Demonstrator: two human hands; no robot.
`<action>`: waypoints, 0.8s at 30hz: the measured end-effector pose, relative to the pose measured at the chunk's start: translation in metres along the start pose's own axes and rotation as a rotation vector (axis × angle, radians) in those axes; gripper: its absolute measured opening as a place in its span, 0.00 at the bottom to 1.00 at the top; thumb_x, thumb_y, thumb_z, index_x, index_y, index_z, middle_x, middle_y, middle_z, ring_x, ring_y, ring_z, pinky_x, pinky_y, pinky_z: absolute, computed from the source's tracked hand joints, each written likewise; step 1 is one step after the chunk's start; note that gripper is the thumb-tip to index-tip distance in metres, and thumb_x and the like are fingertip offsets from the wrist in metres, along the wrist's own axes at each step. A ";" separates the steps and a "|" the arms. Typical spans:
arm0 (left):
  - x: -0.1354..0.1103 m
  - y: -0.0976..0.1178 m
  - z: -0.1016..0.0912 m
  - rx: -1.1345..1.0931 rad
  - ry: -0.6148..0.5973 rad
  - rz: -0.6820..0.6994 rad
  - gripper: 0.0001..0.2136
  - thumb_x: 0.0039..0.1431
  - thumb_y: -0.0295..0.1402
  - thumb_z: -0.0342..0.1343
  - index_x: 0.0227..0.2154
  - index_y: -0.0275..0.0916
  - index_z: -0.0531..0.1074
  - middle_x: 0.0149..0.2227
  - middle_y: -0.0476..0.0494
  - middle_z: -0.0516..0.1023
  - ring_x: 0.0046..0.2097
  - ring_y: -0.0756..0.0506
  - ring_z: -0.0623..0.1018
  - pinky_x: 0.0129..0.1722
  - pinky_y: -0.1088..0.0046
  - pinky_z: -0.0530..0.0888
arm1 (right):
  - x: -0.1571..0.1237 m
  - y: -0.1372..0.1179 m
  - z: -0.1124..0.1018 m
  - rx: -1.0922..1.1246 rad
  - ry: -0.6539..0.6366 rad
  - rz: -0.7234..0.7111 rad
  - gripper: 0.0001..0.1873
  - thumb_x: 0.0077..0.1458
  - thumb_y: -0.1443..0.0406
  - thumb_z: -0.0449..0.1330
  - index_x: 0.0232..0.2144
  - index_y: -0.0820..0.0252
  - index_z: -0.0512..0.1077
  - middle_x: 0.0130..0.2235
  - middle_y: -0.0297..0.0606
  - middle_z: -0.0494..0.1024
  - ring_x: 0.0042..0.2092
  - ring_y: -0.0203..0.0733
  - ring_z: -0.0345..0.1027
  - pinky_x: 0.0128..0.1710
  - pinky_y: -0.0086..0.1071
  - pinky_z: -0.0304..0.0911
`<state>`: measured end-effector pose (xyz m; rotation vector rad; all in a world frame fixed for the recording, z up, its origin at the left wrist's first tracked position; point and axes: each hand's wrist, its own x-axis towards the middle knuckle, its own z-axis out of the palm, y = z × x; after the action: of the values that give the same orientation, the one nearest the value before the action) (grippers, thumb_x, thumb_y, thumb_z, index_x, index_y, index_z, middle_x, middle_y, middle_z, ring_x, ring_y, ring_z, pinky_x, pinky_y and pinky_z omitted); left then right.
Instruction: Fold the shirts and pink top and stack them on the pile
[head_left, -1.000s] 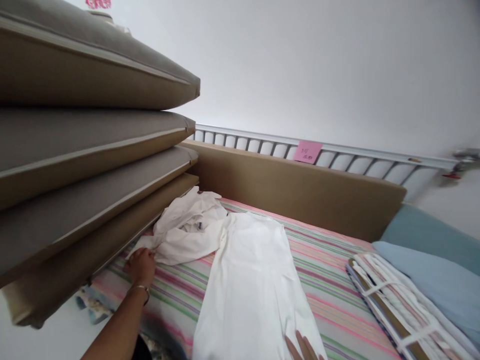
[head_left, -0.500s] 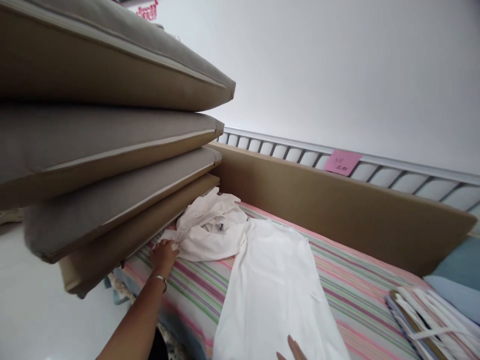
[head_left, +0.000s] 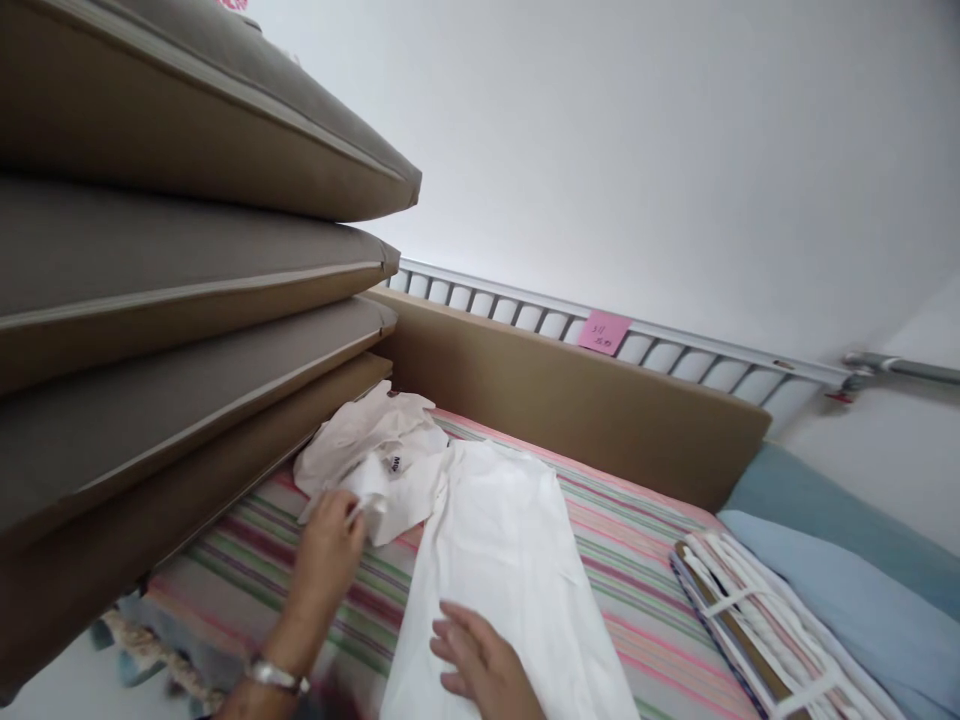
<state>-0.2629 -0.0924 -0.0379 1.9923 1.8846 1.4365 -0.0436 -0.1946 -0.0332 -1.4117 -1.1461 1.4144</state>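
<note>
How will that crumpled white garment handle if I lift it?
The crumpled white garment will probably hang limp, given its soft folds. It is likely light, since the fabric looks thin where the left hand grips it.

The left hand [head_left: 330,545] moved away from the big cushions [head_left: 225,262] and came closer to the white cloth [head_left: 517,560]. The shirt [head_left: 382,420] changed too: its sleeve [head_left: 370,482] used to stretch out toward the cushions, but now it was lifted and bent back over the shirt, pinched in that hand. Before, only some fingers of the right hand [head_left: 480,655] poked in at the bottom. Now most of that hand showed over the white cloth, nearer the left one. More of the grey pipe [head_left: 919,371] came into sight.
</note>
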 end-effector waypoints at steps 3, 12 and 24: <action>-0.041 0.058 0.016 -0.216 -0.137 0.225 0.07 0.58 0.24 0.45 0.32 0.40 0.67 0.33 0.44 0.71 0.37 0.45 0.72 0.38 0.70 0.70 | 0.025 -0.037 0.022 0.273 -0.143 0.085 0.39 0.41 0.39 0.58 0.48 0.58 0.66 0.46 0.46 0.75 0.44 0.48 0.71 0.37 0.39 0.67; -0.080 0.047 0.030 -0.127 -0.534 -0.051 0.09 0.59 0.32 0.49 0.40 0.37 0.68 0.41 0.38 0.75 0.44 0.42 0.74 0.44 0.66 0.68 | 0.097 -0.120 -0.009 -0.014 0.030 -0.017 0.17 0.41 0.68 0.62 0.37 0.60 0.68 0.33 0.38 0.78 0.33 0.42 0.72 0.30 0.36 0.69; -0.115 0.046 0.041 0.215 -1.073 -0.135 0.11 0.47 0.28 0.50 0.34 0.37 0.74 0.39 0.35 0.78 0.42 0.37 0.76 0.39 0.65 0.68 | 0.121 -0.214 -0.025 -0.112 0.069 -0.135 0.07 0.54 0.69 0.58 0.37 0.57 0.68 0.36 0.36 0.77 0.36 0.38 0.72 0.42 0.46 0.69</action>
<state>-0.1822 -0.1752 -0.0995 1.9909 1.5853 0.0090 -0.0347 -0.0220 0.1433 -1.4209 -1.2685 1.2149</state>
